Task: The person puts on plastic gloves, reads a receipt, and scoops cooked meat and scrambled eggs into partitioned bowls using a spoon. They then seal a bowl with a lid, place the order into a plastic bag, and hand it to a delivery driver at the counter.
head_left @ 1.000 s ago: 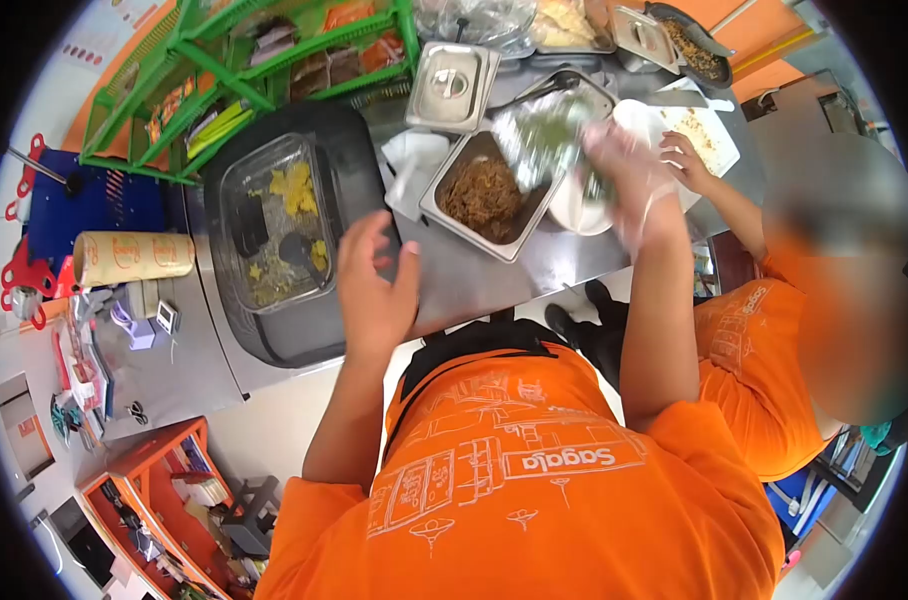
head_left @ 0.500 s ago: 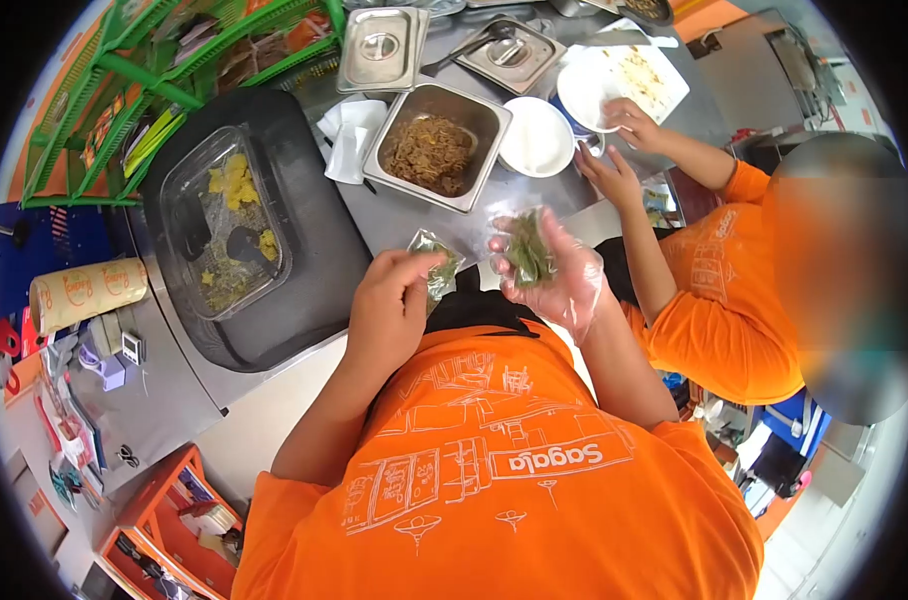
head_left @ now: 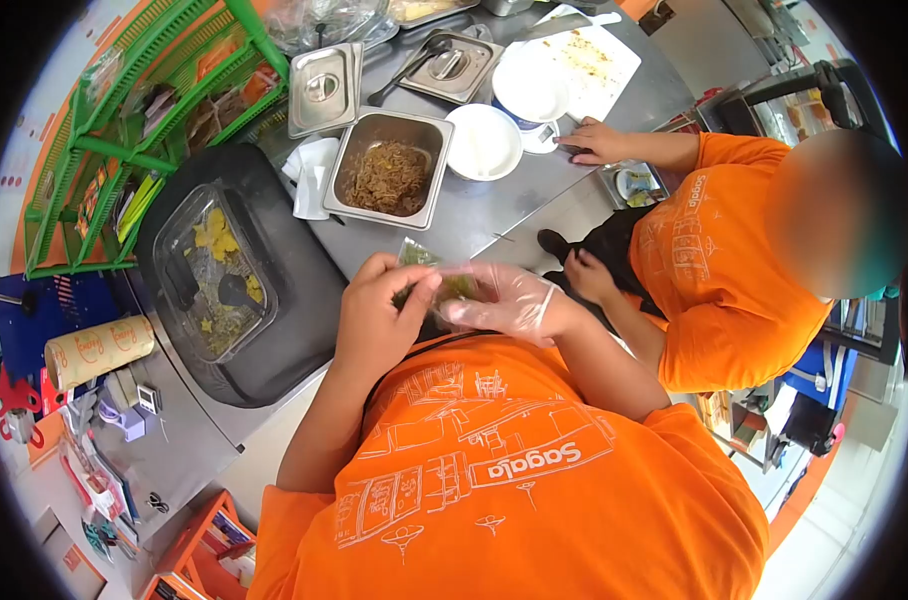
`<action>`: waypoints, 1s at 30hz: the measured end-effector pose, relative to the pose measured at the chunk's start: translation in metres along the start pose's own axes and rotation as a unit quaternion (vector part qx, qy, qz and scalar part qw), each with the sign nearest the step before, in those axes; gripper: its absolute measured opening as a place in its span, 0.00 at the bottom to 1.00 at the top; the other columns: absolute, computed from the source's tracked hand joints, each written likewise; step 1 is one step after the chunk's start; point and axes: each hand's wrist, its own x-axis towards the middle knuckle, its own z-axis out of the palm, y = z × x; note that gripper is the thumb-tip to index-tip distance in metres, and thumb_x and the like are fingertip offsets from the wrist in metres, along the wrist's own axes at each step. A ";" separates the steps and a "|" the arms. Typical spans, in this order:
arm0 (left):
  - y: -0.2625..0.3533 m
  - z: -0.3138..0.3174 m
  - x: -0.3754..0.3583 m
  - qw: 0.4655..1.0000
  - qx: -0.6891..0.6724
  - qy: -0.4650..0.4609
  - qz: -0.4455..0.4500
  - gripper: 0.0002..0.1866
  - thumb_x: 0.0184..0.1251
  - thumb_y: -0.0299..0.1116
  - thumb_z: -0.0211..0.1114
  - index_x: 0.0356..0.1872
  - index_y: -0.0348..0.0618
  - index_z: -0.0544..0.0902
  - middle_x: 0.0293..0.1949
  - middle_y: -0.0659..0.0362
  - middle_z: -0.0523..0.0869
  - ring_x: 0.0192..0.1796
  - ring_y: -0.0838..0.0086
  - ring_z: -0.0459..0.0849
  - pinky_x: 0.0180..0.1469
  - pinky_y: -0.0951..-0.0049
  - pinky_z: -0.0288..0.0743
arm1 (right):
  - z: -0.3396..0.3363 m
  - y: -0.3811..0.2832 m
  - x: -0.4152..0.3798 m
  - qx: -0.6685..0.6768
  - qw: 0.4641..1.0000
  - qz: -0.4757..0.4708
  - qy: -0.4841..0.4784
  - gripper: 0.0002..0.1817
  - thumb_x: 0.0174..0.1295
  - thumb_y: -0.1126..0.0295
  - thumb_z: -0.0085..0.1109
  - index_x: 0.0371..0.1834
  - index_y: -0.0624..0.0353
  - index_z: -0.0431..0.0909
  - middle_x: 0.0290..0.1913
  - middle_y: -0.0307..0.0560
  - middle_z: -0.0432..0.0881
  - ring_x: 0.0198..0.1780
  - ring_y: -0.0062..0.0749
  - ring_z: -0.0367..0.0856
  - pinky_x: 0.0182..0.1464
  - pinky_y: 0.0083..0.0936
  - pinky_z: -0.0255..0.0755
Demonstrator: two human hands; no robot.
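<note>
In front of my waist, my bare left hand [head_left: 379, 310] pinches a small clear plastic bag [head_left: 412, 254] with green leaves inside. My right hand [head_left: 509, 302], in a clear disposable glove, curls around a bunch of green leaves [head_left: 460, 288]. Its fingertips meet the bag at my left fingers, and the gloved palm partly hides the leaves. Just beyond my hands stands a steel pan [head_left: 434, 130] of shredded brown food [head_left: 388, 178]. To its right is a white bowl [head_left: 484, 142].
A lidded clear tray [head_left: 217, 275] with yellow food lies on a black surface at left, below green baskets [head_left: 149, 150]. Steel lids [head_left: 324, 88], a white mug [head_left: 539, 136] and a cutting board [head_left: 599, 65] with a knife stand farther back. A co-worker [head_left: 714, 260] is close at right.
My right hand has moved left and closed over the leaves, meeting the bag in my left hand. The co-worker has let go of the white bowl and lowered one hand.
</note>
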 end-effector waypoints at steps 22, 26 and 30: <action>0.027 0.003 -0.003 0.997 0.055 -0.050 0.022 0.38 0.45 0.51 0.83 0.58 0.42 0.83 0.51 0.50 0.78 0.52 0.58 0.81 0.55 0.64 0.75 | -0.036 -0.012 -0.019 -0.404 0.894 -0.104 0.164 0.11 0.72 0.65 0.56 0.42 0.57 0.87 0.36 0.52 0.84 0.38 0.39 0.82 0.45 0.34 0.75; 0.020 0.014 0.016 0.994 0.006 -0.107 0.010 0.27 0.57 0.47 0.77 0.52 0.38 0.84 0.48 0.53 0.79 0.49 0.63 0.82 0.53 0.67 0.75 | -0.046 -0.011 -0.016 -0.150 0.986 -0.035 0.068 0.14 0.74 0.65 0.55 0.52 0.64 0.81 0.42 0.41 0.85 0.40 0.19 0.78 0.43 0.22 0.74; 0.008 0.027 0.019 0.986 -0.072 -0.150 -0.018 0.14 0.69 0.38 0.69 0.41 0.35 0.84 0.40 0.58 0.79 0.42 0.74 0.79 0.46 0.74 0.73 | -0.046 0.000 -0.013 -0.119 0.973 -0.028 0.195 0.15 0.69 0.67 0.63 0.57 0.56 0.79 0.47 0.44 0.83 0.47 0.27 0.80 0.47 0.26 0.75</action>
